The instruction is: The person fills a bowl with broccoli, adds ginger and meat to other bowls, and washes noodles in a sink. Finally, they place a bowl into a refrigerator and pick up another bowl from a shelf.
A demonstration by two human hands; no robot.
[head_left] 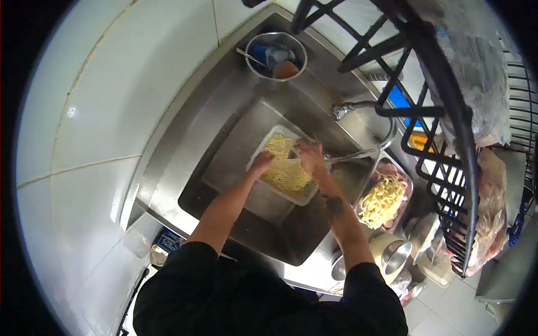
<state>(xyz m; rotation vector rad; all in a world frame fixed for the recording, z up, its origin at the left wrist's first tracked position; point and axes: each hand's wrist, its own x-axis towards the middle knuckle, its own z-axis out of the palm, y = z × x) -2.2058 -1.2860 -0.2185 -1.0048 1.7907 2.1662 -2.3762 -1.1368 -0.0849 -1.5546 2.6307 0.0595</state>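
A white slotted plastic basket (305, 200) of pale yellow noodles (287, 178) sits in a steel sink. My left hand (263, 163) reaches to its left side, fingers drawn together in the noodles and fingertips partly hidden. Opposite it, my right hand (309, 155) curls its fingers down over noodles near the right rim. A small dark gap shows between my hands. The metal faucet spout (350, 155) extends from the right, close to my right hand.
Behind the sink stands a metal bowl (305, 63) with a blue item and a spoon. On the right, a tray (358, 197) holds thick noodles over pinkish pieces. A black wire rack (412, 112) hangs at upper right, near wrapped meat (490, 207). Metal containers (395, 255) stand below.
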